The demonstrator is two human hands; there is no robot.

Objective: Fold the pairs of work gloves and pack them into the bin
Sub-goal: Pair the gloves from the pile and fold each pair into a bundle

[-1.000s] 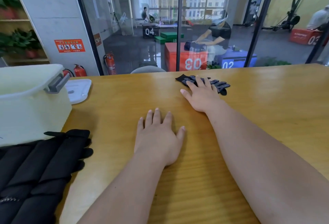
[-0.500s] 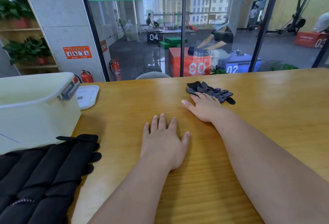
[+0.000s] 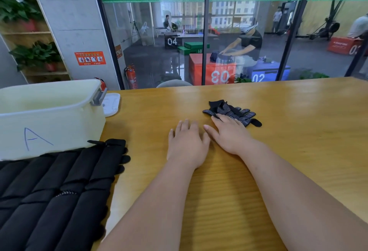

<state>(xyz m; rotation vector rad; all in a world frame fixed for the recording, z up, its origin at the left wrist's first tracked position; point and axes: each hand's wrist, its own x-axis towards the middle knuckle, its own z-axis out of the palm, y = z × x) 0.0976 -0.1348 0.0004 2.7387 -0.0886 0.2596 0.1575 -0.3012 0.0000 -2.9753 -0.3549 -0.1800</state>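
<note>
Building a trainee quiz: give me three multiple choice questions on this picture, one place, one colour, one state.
1. Where does the bin stand? A) on the floor B) on the table, left side C) on a shelf
2. What colour is its letter? A) red B) blue C) green
3. How is the left hand? A) flat on the table B) closed in a fist C) in the bin
Answers: B, it sits at the table's left; B, blue pen strokes; A, fingers straight on the wood.
</note>
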